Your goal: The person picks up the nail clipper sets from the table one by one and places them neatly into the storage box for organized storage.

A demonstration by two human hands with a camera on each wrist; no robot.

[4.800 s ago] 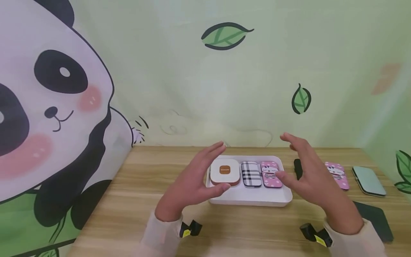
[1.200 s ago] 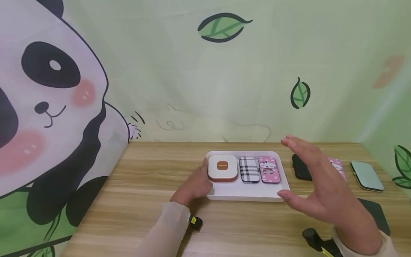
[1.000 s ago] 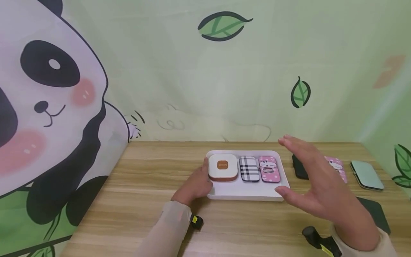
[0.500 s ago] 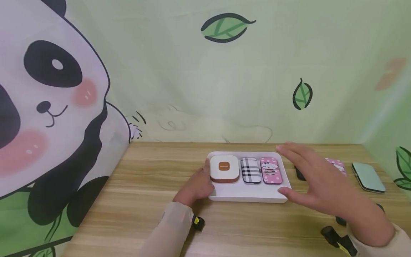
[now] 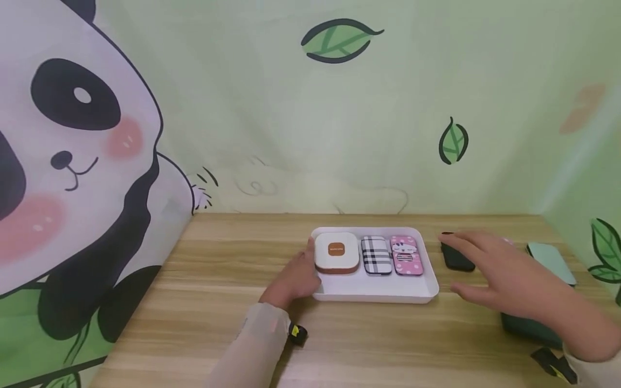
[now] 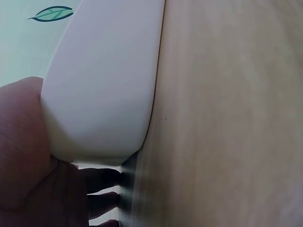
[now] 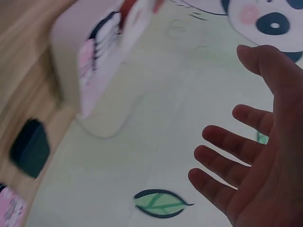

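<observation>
My left hand [image 5: 293, 277] grips the left end of a white tray [image 5: 378, 289]; in the left wrist view the thumb lies over the rim and the fingers pass around the corner. Inside the tray, side by side, lie a white square case with a brown label [image 5: 337, 254], a plaid case [image 5: 376, 255] and a pink case with a cartoon animal [image 5: 407, 256]. My right hand [image 5: 506, 275] hovers right of the tray, fingers spread and holding nothing. Just beyond its fingertips lies a black case [image 5: 456, 257].
Right of the tray, a light green case [image 5: 550, 260] and a dark green case [image 5: 531, 330] lie partly behind the right hand and arm. Another pink case [image 7: 9, 206] is mostly hidden in the head view. A printed cloth [image 5: 271, 124] stands behind the wooden table [image 5: 228, 248].
My left hand came down onto the tray's left end and has stayed there. My right hand has moved rightward off the tray's right end, uncovering the black case. The tray's contents have not moved.
</observation>
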